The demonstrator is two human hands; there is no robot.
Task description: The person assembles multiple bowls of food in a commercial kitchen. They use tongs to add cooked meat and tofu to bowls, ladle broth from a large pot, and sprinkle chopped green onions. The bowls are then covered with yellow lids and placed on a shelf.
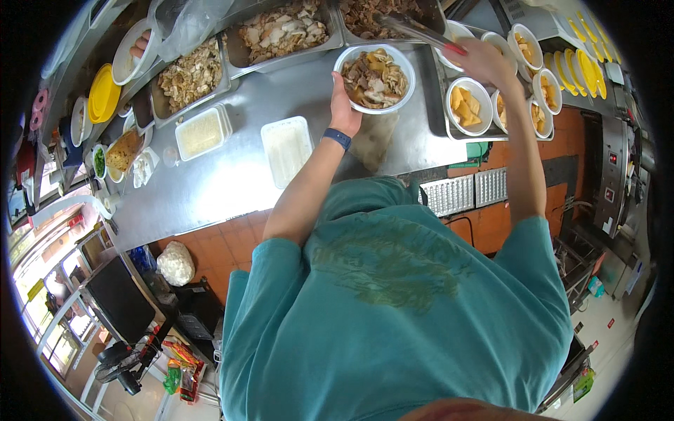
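My left hand, with a dark blue band at the wrist, supports a round white bowl by its near left side. Sliced meat, mushroom-like pieces and yellow-orange chunks fill the bowl. My right hand is closed around metal tongs that have a red part near the grip. The tongs' tips reach into a steel pan of dark brown meat at the far side. Beside it stands a pan of pale sliced meat, and farther left one of chopped light-brown pieces.
On the right, a tray carries several white bowls with yellow-orange chunks. Yellow lids stand behind them. Two white plastic tubs rest on the steel counter. Another person's fingers touch a white bowl at upper left.
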